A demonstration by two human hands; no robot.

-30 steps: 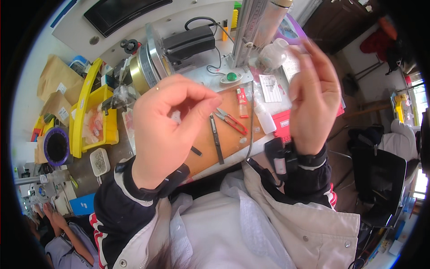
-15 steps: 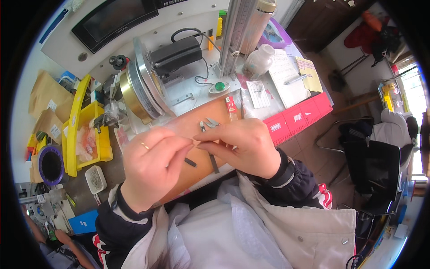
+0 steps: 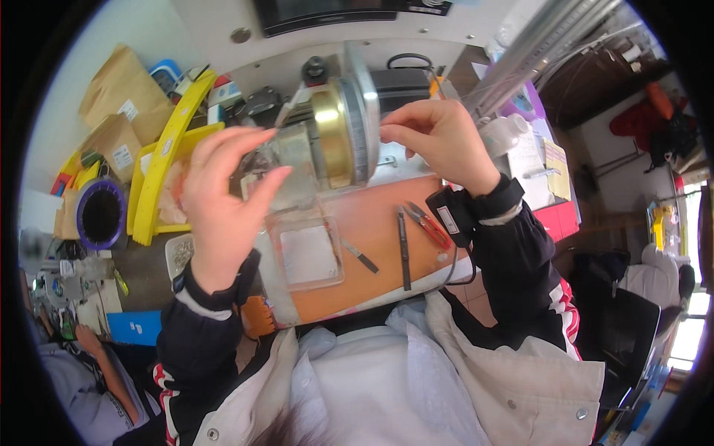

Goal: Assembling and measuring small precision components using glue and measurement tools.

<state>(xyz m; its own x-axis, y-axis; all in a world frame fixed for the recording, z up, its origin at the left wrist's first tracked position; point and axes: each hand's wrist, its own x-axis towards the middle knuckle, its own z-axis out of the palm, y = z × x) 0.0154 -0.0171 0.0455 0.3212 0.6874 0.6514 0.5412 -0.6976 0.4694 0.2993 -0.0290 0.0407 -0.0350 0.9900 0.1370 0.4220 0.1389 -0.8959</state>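
My left hand (image 3: 223, 201) is raised over the left part of the bench, thumb and fingers spread apart with nothing visible between them. Close to the right side of the upright wheel machine (image 3: 332, 137), with its brass-coloured drum and grey disc, is my right hand (image 3: 450, 141). Its thumb and index finger are pinched together; anything between them is too small to make out. Below lie a clear plastic box (image 3: 337, 273), a dark-handled blade (image 3: 363, 259), a slim black tool (image 3: 404, 253) and red-handled snips (image 3: 431, 225) on the orange-brown mat (image 3: 379, 204).
A yellow bin (image 3: 141, 197) and brown paper bags (image 3: 123, 89) stand at the left, near a white dish (image 3: 178, 253) of small bits. A black device (image 3: 448, 215) with a cable hangs by my right wrist. Another person (image 3: 97, 386) sits at lower left.
My hands have parted from their pinch together over the mat; the right moved up beside the wheel, the left opened. The view has shifted, and the clear box and snips now show fully.
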